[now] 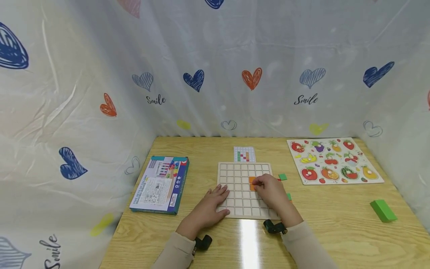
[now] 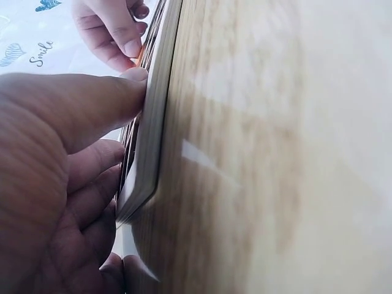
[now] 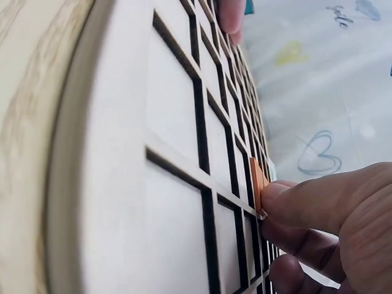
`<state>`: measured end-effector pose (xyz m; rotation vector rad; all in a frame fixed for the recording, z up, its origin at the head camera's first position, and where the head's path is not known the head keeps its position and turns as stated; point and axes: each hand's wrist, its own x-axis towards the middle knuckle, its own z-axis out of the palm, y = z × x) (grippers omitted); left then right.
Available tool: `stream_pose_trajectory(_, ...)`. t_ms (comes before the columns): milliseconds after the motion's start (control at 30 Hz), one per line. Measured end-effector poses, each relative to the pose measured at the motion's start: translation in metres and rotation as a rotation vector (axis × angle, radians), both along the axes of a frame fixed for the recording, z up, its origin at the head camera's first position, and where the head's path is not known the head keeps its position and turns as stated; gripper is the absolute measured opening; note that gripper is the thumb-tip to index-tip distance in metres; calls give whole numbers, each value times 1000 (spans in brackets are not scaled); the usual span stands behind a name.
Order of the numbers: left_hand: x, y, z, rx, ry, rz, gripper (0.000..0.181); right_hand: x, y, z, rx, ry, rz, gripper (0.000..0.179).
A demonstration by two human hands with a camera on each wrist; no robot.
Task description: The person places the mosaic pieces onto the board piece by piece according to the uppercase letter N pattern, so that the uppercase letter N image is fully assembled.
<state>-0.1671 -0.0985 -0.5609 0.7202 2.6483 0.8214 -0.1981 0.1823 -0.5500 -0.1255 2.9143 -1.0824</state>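
Observation:
A wooden grid board (image 1: 239,212) with square cells lies in front of me. My left hand (image 1: 209,207) rests on its left edge, fingers spread over the cells and thumb along the near side; the left wrist view shows the thumb (image 2: 104,104) against the board's rim. Over the right half of the grid, my right hand (image 1: 271,189) pinches an orange square tile (image 3: 258,184) between thumb and fingertips. Orange (image 1: 252,180) fills part of two neighbouring cells in the head view, partly hidden by the fingers. A pattern card (image 1: 250,149) with coloured squares lies just beyond the board.
Green tiles (image 1: 283,176) lie right of the board, some partly behind my right hand. A blue boxed game (image 1: 158,186) is on the left. A fruit puzzle board (image 1: 338,178) lies at the back right, and a green block (image 1: 383,210) sits near the right edge.

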Motion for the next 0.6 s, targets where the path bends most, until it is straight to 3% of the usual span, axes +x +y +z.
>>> stream_pose_trajectory(200, -1, 1, 1, -40, 9, -22, 71, 2, 1, -1, 27, 24, 6, 7)
stream_pose_trajectory(333, -3, 1, 5, -90, 15, -43, 72, 7, 10, 7, 13, 28, -12, 12)
stream_pose_trajectory(600, -1, -7, 17, -120, -5, -34, 78, 32, 66, 26, -19, 10, -94, 22)
